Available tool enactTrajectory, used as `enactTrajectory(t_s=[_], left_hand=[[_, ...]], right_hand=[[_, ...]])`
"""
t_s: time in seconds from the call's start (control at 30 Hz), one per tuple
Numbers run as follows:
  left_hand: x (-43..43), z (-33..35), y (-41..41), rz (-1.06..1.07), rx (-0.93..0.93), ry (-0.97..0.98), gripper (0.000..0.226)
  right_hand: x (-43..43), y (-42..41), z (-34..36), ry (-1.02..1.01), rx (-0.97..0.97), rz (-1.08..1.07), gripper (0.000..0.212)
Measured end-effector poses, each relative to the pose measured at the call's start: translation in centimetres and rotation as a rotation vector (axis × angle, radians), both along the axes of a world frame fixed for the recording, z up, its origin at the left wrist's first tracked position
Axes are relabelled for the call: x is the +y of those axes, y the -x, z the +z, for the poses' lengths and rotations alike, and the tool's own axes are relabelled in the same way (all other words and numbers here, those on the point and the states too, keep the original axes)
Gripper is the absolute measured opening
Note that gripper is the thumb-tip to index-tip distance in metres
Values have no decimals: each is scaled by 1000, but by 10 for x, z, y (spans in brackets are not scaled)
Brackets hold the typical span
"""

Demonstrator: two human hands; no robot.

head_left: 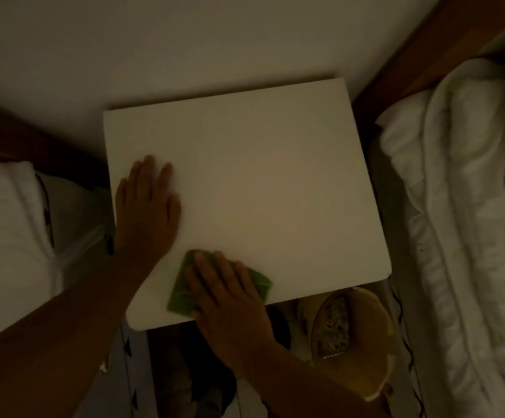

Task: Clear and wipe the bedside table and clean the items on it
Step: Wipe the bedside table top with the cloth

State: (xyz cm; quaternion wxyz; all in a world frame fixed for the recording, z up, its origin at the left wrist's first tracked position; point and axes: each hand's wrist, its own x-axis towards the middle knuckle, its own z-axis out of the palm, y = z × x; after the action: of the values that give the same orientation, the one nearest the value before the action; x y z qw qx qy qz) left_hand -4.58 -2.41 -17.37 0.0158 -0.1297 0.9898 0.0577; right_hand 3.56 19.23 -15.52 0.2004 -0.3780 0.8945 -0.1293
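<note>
Our left hand [147,206] lies flat, holding nothing, on the bedside table [260,176], the green cloth [179,294] sits at its near edge under our right hand's [227,294] straight, pressing fingers, so we judge clearing done, wiping underway, item cleaning unconfirmed.

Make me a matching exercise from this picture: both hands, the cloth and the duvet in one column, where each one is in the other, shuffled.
1 left hand
2 right hand
3 cloth
4 duvet

A right of the table
B flat on the table's left part
C pressing on the cloth
D at the table's near edge, under a hand

Pairs: 1-B, 2-C, 3-D, 4-A
</note>
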Motion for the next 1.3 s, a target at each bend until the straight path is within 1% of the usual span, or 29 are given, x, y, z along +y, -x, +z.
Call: enactTrajectory(t_s=[0.1,0.2,0.27,0.37,0.47,0.57,0.63,0.73,0.8,0.87,0.9,0.97,1.1,1.2,1.23,1.3], left_hand=[[-1,-1,-1,4,1,-11,56],[-1,0,0,4,11,-45,56],[-3,2,-1,12,13,-65,55],[-2,6,-1,10,-3,-65,56],[0,9,-2,3,-13,-69,55],[0,9,-3,-5,-40,-61,55],[-1,8,-2,-5,-41,-83,55],[-2,9,-3,2,-41,-132,54],[-3,11,-2,5,-27,-176,54],[-3,14,-2,24,-1,-243,52],[-3,17,-2,32,19,-279,51],[-3,22,-2,48,63,-368,49],[-15,30,-2,57,45,-560,43],[-24,35,-1,62,-9,-693,43],[-26,36,-1,56,-34,-695,43],[-25,37,-1,30,-81,-633,46]], right_hand=[[-36,-21,-3,32,-15,89,70],[-53,-26,-6,59,8,121,73],[-53,-25,-6,75,5,121,71],[-30,-10,-2,44,9,85,69],[24,26,-1,-57,59,-69,68],[92,82,-1,-171,123,-230,69],[122,124,0,-229,148,-348,69],[139,180,-4,-259,183,-528,71],[132,209,-7,-249,199,-642,73],[110,222,-7,-253,216,-707,72],[93,222,-7,-255,228,-697,71],[48,203,-6,-229,250,-565,69],[-42,101,-2,-122,211,-228,69],[-66,25,-3,-47,137,-49,68],[-68,6,-4,-37,119,19,68],[-65,-20,-4,-21,95,144,67]])
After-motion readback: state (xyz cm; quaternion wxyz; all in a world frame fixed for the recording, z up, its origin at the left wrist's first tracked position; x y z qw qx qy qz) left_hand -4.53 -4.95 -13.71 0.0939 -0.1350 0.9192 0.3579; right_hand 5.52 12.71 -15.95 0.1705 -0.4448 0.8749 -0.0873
